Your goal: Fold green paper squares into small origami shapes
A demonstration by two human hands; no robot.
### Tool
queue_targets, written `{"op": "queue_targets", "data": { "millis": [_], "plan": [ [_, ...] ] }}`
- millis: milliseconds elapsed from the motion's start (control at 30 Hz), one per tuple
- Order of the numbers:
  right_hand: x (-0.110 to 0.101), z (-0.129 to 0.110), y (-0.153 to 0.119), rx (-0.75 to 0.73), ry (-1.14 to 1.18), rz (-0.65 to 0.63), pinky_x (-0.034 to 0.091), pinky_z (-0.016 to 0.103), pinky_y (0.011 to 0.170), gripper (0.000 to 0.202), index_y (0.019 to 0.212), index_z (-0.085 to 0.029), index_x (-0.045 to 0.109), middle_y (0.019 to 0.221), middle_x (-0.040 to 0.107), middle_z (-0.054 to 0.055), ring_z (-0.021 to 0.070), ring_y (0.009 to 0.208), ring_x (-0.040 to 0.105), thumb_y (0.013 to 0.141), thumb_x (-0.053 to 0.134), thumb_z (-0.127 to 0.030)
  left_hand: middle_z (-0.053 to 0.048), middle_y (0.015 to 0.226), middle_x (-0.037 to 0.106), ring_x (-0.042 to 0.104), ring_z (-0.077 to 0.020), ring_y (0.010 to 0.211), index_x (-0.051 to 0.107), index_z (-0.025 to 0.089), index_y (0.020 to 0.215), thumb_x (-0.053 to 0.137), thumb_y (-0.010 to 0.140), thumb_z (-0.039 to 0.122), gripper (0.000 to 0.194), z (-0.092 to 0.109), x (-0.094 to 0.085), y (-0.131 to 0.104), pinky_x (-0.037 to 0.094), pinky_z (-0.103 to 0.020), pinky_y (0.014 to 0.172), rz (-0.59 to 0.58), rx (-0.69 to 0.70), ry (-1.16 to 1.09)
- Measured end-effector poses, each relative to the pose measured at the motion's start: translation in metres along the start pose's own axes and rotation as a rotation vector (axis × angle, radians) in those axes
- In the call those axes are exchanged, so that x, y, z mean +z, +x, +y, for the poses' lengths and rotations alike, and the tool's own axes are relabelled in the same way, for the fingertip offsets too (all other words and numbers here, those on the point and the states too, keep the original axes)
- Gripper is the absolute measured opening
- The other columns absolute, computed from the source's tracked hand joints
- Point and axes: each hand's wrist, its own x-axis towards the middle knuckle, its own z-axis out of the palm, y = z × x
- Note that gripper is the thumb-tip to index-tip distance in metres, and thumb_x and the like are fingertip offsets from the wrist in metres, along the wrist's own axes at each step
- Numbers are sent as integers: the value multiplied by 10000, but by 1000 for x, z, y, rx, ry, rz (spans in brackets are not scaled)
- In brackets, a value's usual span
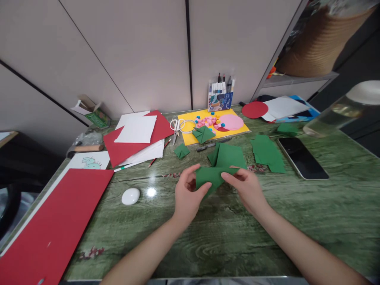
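Large red sheet: lower end cut off by my view's bottom-left edge. Forearms: cropped at the bottom. Glass: blurred, running past the right edge. Fingertips behind the green paper: partly hidden from me.

No word, brand or number can be read with certainty. Small pale print runs over the blue front of the pen pack, which stands at the back edge of the desk, right of the middle; a small round mark sits low on the left of that front, its figure too blurred to tell. Light lettering also shows on the green side of the open box near the desk's back left corner, too small and slanted to read.
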Motion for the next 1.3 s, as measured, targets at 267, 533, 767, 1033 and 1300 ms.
{"op": "queue_targets", "data": {
  "millis": [267,533,767,1033,1300],
  "plan": [
    [0,0,1,0,49,-8,390,250,559,106,634,-211,680,669,617,-8,138,619,510,639,719,-310,-9,756,629,576,-131,702,551,190,1096,660,692,243,421,-2,-4,3,461,-241,652,38,-14,-39],
    [-1,1,0,20,55,0,400,269,572,113,659,-219,693,690,657,1,155,619,538,616,733,-315,27,676,539,496,-103,631,575,217,1090,666,678,223,422,-2,-4,3,418,-215,596,66,34,15],
    [-2,4,-1,39,45,-20,379,275,569,101,691,-219,690,665,645,2,158,623,528,654,715,-309,28,680,540,499,-101,632,581,213,1075,671,666,209,418,0,-4,3,418,-213,598,72,25,18],
    [0,1,0,66,28,3,321,261,526,186,591,-196,611,562,541,-23,125,541,442,656,709,-339,28,676,548,512,-107,633,559,220,1102,663,672,197,443,0,-5,5,425,-219,605,25,-2,-4],
    [0,1,3,77,12,-1,269,240,525,331,496,-180,474,476,380,-65,91,505,339,678,691,-351,-12,765,622,578,-152,710,531,234,1147,656,680,178,487,0,-8,9,465,-266,654,-155,-90,-89]
  ]
}}
